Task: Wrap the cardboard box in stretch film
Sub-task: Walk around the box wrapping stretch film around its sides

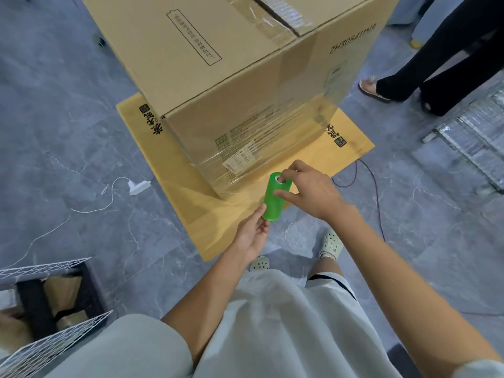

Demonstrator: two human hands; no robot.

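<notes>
A tall cardboard box (218, 77) stands on a flat cardboard sheet (174, 175) on the floor. Clear stretch film (245, 159) covers its lower part and runs from the near corner to a green film roll (273, 199). The roll is held tilted just in front of that corner. My right hand (308, 190) grips its upper end, with a finger in the core and the thumb on the side. My left hand (252, 233) holds the lower end with its fingertips.
Another person's legs (425, 75) stand at the right behind the box. A white charger and cable (137, 186) lie on the floor at left, a dark cable (373, 181) at right. A wire basket (49, 304) sits lower left, a metal rack (474, 132) at far right.
</notes>
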